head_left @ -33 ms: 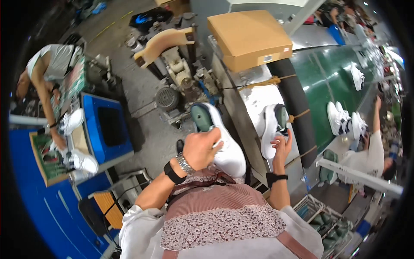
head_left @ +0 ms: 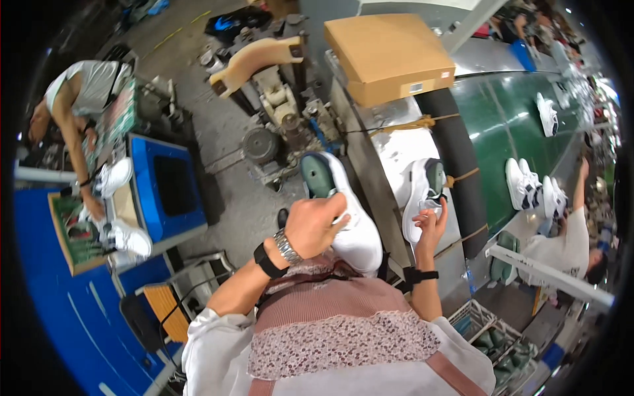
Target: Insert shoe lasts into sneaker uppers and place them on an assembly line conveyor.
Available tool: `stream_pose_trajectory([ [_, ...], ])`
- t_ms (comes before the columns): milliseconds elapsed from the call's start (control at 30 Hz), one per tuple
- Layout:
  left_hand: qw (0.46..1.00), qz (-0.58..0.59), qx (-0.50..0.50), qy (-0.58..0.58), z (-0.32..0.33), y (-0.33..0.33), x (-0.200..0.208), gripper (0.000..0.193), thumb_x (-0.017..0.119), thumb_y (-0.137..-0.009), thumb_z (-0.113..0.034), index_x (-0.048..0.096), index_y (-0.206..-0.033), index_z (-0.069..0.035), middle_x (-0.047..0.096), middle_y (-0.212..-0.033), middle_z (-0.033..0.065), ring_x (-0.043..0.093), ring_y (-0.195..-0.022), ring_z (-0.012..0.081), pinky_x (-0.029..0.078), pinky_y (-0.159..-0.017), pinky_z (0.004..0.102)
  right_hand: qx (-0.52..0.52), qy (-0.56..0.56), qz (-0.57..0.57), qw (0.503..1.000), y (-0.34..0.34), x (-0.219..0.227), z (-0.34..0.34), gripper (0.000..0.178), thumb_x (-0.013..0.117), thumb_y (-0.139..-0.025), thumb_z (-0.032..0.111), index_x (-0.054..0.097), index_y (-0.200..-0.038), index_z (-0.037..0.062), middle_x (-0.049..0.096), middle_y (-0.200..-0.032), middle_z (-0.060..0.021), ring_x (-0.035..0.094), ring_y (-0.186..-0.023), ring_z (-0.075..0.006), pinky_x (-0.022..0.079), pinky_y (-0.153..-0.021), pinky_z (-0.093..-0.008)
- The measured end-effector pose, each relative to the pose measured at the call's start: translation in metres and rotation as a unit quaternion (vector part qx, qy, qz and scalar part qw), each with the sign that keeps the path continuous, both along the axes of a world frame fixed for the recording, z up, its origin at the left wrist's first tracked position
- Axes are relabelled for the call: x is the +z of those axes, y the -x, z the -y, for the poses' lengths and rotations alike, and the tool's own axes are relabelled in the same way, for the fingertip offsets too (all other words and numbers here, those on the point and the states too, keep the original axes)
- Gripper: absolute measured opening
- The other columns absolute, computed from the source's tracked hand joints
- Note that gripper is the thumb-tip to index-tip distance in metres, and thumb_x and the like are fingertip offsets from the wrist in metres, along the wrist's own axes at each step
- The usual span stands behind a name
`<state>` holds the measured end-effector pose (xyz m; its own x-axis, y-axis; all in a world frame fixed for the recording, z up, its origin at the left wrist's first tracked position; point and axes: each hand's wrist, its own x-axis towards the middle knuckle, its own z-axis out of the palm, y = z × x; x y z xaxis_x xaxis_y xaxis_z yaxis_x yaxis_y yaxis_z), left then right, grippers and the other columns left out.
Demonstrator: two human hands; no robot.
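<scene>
My left hand [head_left: 313,226] is closed around the upper of a white shoe [head_left: 362,247]. Inside that shoe's opening sits a green shoe last [head_left: 318,174], and its toe points back toward my apron. To the right, a second white shoe [head_left: 412,218] lies on the metal bench, also with a green last [head_left: 435,177] in it. The fingers of my right hand [head_left: 430,228] are bent over this shoe's lacing area, with one finger stretched along its side. The exact grip of the right fingertips is partly hidden.
A cardboard box [head_left: 389,56] stands on the bench's far end, beside a dark padded roll [head_left: 460,185]. Beyond runs a green conveyor [head_left: 492,125] carrying white shoes. A machine with a motor [head_left: 261,145] stands ahead. Co-workers are at left and right; a wire basket [head_left: 485,321] holds green lasts.
The view has shifted a little, so most of the scene sits slightly further right. Both hands keep their places on the same two shoes.
</scene>
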<state>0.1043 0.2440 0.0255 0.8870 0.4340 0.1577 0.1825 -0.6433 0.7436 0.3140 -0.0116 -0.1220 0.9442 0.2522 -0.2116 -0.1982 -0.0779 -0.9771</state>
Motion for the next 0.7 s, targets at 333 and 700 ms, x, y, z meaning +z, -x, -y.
stream_pose_trajectory([
  [333, 0.986, 0.089, 0.088, 0.113, -0.007, 0.013, 0.008, 0.035, 0.081, -0.083, -0.014, 0.047, -0.087, -0.007, 0.058, -0.074, 0.0089, 0.060, -0.065, 0.0200, 0.047, -0.061, 0.0335, 0.386, -0.251, -0.381, 0.802, 0.020, 0.058, -0.128, 0.062, 0.054, -0.097, 0.034, 0.044, -0.148, 0.0007, 0.061, -0.132, -0.0205, 0.065, -0.115, -0.0291, 0.054, -0.098, -0.0409],
  [700, 0.886, 0.199, 0.218, 0.357, -0.094, -0.006, -0.130, 0.047, 0.058, -0.076, 0.009, 0.050, -0.121, 0.000, 0.062, -0.107, 0.0077, 0.061, -0.094, 0.0150, 0.050, -0.082, 0.0292, 0.404, 0.118, 0.421, 0.803, 0.032, 0.119, -0.280, 0.101, 0.080, -0.073, 0.029, 0.029, -0.157, 0.0052, 0.046, -0.137, -0.0234, 0.049, -0.128, -0.0400, 0.046, -0.101, -0.0452],
])
